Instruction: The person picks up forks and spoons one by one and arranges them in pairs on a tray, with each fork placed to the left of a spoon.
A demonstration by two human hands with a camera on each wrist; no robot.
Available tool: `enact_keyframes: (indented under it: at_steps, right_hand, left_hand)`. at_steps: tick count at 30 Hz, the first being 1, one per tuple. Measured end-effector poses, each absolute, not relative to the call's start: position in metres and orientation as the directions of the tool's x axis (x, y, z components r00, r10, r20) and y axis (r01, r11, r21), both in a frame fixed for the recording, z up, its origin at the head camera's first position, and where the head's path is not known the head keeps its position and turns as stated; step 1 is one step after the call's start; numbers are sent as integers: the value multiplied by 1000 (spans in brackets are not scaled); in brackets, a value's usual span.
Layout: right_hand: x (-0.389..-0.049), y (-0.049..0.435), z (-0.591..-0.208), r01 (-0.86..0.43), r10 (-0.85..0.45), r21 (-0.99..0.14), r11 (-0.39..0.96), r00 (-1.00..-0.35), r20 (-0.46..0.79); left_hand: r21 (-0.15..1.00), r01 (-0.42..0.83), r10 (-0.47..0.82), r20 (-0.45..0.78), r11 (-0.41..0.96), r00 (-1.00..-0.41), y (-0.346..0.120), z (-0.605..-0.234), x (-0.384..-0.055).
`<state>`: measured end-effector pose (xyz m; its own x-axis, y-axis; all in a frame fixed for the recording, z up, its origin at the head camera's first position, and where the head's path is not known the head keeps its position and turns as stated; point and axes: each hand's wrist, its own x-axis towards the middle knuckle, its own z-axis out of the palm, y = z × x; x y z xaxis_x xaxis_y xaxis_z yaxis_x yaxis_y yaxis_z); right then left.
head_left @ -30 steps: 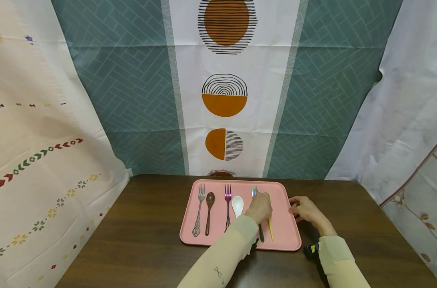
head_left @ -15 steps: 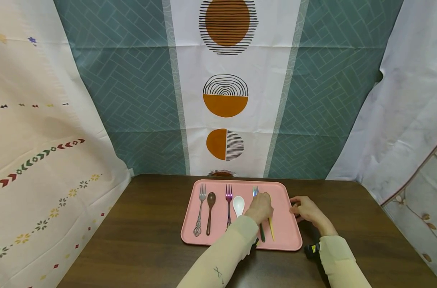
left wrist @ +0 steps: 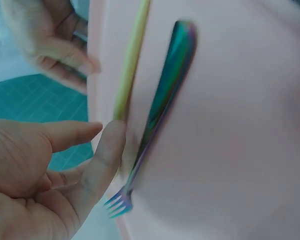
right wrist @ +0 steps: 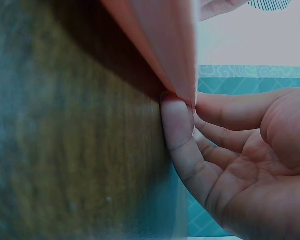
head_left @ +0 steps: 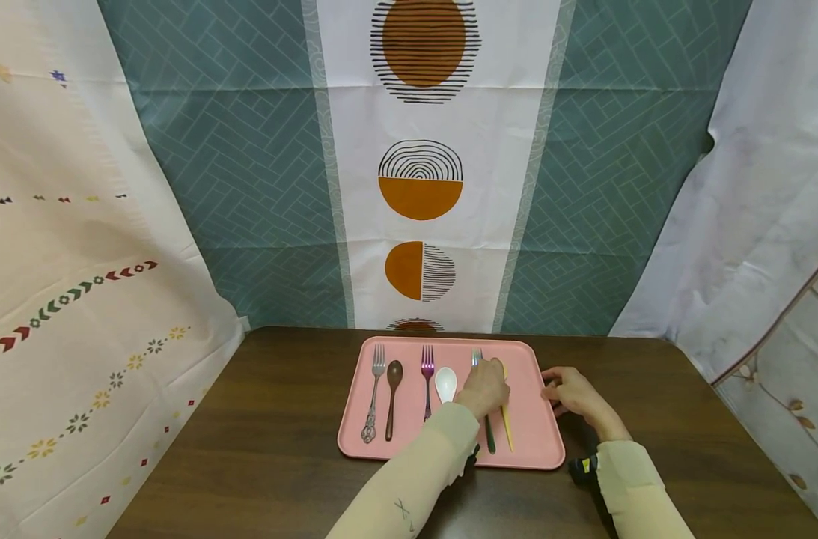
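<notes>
A pink tray [head_left: 536,419] lies on the dark wooden table. My left hand [head_left: 486,388] is over its right part, above a yellow utensil [left wrist: 132,60] and a rainbow-coloured fork [left wrist: 172,75]. In the left wrist view the thumb and a fingertip stand apart; the fingertip is right at the yellow utensil and hides part of it, including its kind. The fork lies alongside. My right hand [head_left: 577,395] pinches the tray's right rim, with one finger under the edge and another on top in the right wrist view.
Left of my left hand on the tray lie a white spoon [head_left: 445,383], a purple fork [head_left: 427,367], a brown spoon [head_left: 394,374] and a silver fork [head_left: 376,378]. The wooden table [head_left: 260,449] extends around the tray. Patterned cloths [head_left: 267,187] hang behind and at both sides.
My left hand and forearm have shifted very slightly to the left. The right hand, the tray and the utensils look the same.
</notes>
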<state>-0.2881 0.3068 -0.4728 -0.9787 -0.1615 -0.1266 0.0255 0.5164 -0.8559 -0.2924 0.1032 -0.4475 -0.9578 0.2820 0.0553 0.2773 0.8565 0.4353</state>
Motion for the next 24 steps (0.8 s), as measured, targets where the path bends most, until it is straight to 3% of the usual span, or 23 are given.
enact_keyframes:
  at_steps: [12,24]
  right_hand:
    - [-289,307,-471,16,-172,-850,526,-977,-125]
    - [-287,309,-465,3,-160,-832,555,-981,-110]
  left_hand:
    - [575,158,175,26,803,-984,69,-427,-317]
    - [546,245,217,116,801,-969,36,-428,-322]
